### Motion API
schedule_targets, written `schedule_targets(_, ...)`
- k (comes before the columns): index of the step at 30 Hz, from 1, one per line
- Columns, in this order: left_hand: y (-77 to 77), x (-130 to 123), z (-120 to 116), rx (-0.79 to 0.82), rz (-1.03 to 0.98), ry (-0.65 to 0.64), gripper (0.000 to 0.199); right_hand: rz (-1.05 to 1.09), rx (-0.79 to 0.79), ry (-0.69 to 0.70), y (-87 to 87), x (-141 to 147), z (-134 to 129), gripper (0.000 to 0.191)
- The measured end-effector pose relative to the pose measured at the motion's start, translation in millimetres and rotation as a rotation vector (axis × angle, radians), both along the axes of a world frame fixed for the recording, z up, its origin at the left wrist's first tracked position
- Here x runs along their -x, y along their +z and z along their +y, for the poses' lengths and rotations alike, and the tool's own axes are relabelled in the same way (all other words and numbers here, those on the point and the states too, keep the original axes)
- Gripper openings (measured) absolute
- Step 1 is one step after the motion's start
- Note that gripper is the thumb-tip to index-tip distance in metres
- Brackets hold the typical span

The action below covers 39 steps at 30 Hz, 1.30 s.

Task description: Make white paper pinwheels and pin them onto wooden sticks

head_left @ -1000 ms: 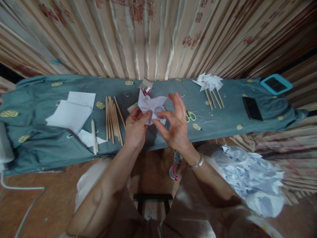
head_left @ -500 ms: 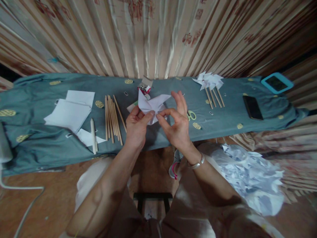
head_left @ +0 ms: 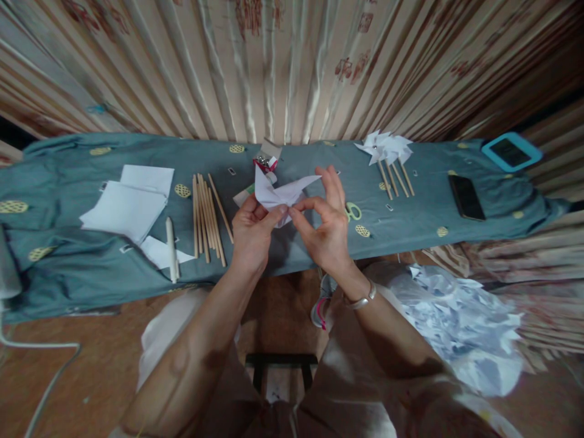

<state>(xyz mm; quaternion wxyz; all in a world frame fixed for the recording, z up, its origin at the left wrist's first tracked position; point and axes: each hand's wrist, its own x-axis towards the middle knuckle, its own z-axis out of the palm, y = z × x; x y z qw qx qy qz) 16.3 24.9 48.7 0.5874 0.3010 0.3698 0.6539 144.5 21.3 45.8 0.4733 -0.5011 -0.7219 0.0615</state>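
Between my hands, above the front half of the table, is a white paper pinwheel (head_left: 283, 192) with its blades folded toward the centre. My left hand (head_left: 252, 234) grips it from the left, thumb pressed near the middle. The thumb and forefinger of my right hand (head_left: 325, 228) pinch at the centre, while its other fingers stretch upward; anything small between the fingertips is too tiny to make out. Just behind the pinwheel lies an open small box (head_left: 265, 162) with shiny bits in it. Green-handled scissors (head_left: 353, 211) lie beside my right hand, partly hidden by it.
Left on the cloth-covered table (head_left: 137, 277) are wooden sticks (head_left: 207, 219), white paper sheets (head_left: 130, 210) and a white pen-like tool (head_left: 171, 249). Finished pinwheels (head_left: 385, 149) on sticks, a phone (head_left: 466, 197) and a blue-framed device (head_left: 511, 152) lie right. A bag of folded paper (head_left: 460, 322) stands below.
The pinwheel has tilted slightly, its right blade reaching a little farther toward my right fingers. Both hands keep nearly the same place and grip.
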Motion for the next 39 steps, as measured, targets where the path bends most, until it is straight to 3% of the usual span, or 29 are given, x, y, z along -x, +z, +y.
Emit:
schedule_targets(12, -3.8, 2.3, 1.2, 0.015, 0.051, 0.017, 0.037, 0.021, 0.018, 0.013, 4.0, 0.9, -3.7, 0.013)
schedule_targets(17, -5.0, 6.9, 2.0, 0.032, 0.022, 0.044, 0.037, 0.041, -0.024, -0.040, 7.4, -20.2, 0.6, 0.013)
schedule_targets(20, -5.7, 9.3, 1.0, 0.035, 0.020, 0.044, 0.038, 0.059, 0.083, -0.078, -0.9, -38.3, 9.0, 0.017)
schedule_targets(25, -2.2, 18.7, 4.1, 0.010, 0.036, 0.075, 0.035, -0.284, 0.414, -0.067, -19.8, -51.2, 17.0, 0.020)
schedule_targets(32, 7.1, 40.8, 10.0, -0.042, 0.112, 0.165, 0.036, -0.468, 0.591, -0.065, -22.5, -48.2, 21.4, 0.024)
schedule_targets(39, 5.7, 42.3, 6.5, -0.051, 0.140, 0.151, 0.032, -0.426, 0.625, -0.005, -20.3, -40.9, 20.5, 0.022)
